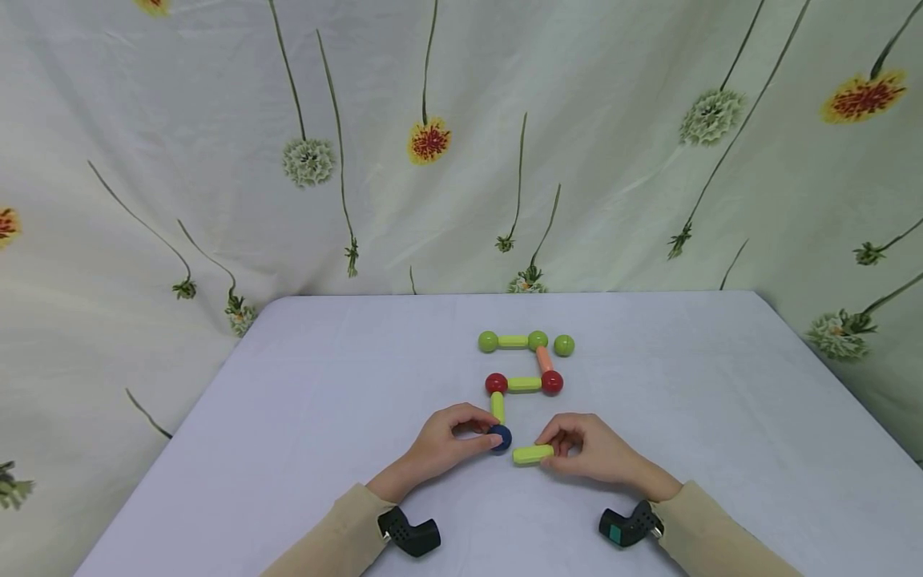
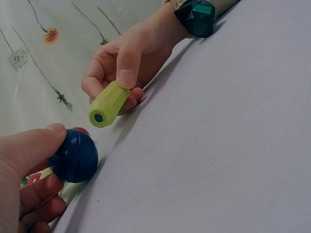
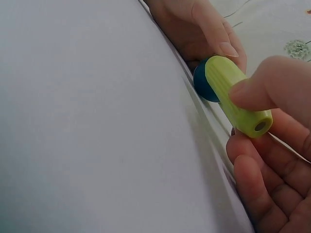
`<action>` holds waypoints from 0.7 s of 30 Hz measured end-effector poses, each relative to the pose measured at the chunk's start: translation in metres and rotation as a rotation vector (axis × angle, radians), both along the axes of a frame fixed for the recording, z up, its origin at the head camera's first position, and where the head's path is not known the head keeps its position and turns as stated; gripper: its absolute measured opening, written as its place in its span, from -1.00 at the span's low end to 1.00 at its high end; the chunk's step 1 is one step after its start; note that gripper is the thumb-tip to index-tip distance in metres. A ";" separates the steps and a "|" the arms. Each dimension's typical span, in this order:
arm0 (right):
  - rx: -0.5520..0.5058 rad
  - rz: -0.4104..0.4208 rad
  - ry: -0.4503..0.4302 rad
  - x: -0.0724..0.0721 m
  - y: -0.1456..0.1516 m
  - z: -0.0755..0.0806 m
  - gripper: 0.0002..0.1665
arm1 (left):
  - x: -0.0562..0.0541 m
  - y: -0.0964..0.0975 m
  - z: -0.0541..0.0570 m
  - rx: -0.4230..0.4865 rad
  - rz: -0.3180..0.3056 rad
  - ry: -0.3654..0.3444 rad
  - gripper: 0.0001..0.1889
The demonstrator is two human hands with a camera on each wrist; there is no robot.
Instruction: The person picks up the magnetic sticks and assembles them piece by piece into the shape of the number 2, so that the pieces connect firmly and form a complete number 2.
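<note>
My left hand (image 1: 449, 442) pinches a dark blue magnetic ball (image 1: 501, 438) at the near end of a chain of balls and rods. A yellow-green rod (image 1: 497, 407) runs from that ball up to a red ball (image 1: 496, 384). Between thumb and fingers, my right hand (image 1: 594, 449) holds another yellow-green magnetic rod (image 1: 532, 455), lying roughly crosswise just right of the blue ball. In the left wrist view a small gap parts this rod's end (image 2: 99, 117) from the blue ball (image 2: 75, 156). Its other end shows a grey magnet (image 3: 260, 126) in the right wrist view.
The chain goes on through a yellow-green rod (image 1: 524, 385), a second red ball (image 1: 552, 383), an orange rod (image 1: 544, 361), a green ball (image 1: 537, 340), a rod (image 1: 513, 341) and another green ball (image 1: 488, 342). Apart lies a loose green ball (image 1: 564, 345). A flowered curtain (image 1: 598, 160) hangs behind the table.
</note>
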State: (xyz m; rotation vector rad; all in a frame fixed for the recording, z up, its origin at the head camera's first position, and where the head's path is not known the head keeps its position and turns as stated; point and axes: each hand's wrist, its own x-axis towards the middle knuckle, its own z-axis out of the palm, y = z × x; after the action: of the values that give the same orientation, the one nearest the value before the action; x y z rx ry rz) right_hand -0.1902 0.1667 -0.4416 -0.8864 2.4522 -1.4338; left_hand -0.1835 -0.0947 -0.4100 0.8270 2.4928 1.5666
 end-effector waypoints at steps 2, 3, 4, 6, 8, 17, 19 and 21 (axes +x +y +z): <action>0.002 -0.009 -0.003 0.000 0.000 0.000 -0.78 | 0.000 0.000 0.000 0.001 -0.001 0.001 -0.76; 0.001 -0.013 0.002 0.000 0.000 0.000 -0.78 | 0.000 0.000 0.000 0.002 -0.002 0.001 -0.76; 0.001 -0.016 0.007 0.000 0.000 0.001 -0.78 | 0.000 0.000 0.000 0.003 -0.002 0.002 -0.76; -0.003 -0.020 0.018 0.003 -0.001 0.005 -0.78 | 0.000 0.000 0.000 0.005 -0.001 0.003 -0.76; -0.014 -0.021 0.026 0.006 -0.003 0.012 -0.79 | 0.000 0.000 -0.001 0.006 0.000 0.004 -0.76; -0.025 -0.048 0.052 0.016 -0.007 0.031 -0.80 | -0.001 0.001 -0.001 0.002 0.000 0.008 -0.76; -0.023 -0.060 0.053 0.015 -0.007 0.030 -0.80 | -0.001 0.000 -0.001 0.002 -0.002 0.007 -0.76; -0.021 -0.073 0.054 0.016 -0.007 0.030 -0.80 | -0.001 0.000 -0.001 0.002 -0.003 0.004 -0.76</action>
State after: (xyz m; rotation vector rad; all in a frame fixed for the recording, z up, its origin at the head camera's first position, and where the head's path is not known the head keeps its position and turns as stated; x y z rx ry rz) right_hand -0.1744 0.1594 -0.4117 -0.8592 2.5378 -1.4809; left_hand -0.1843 -0.0945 -0.4114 0.8341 2.4924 1.5680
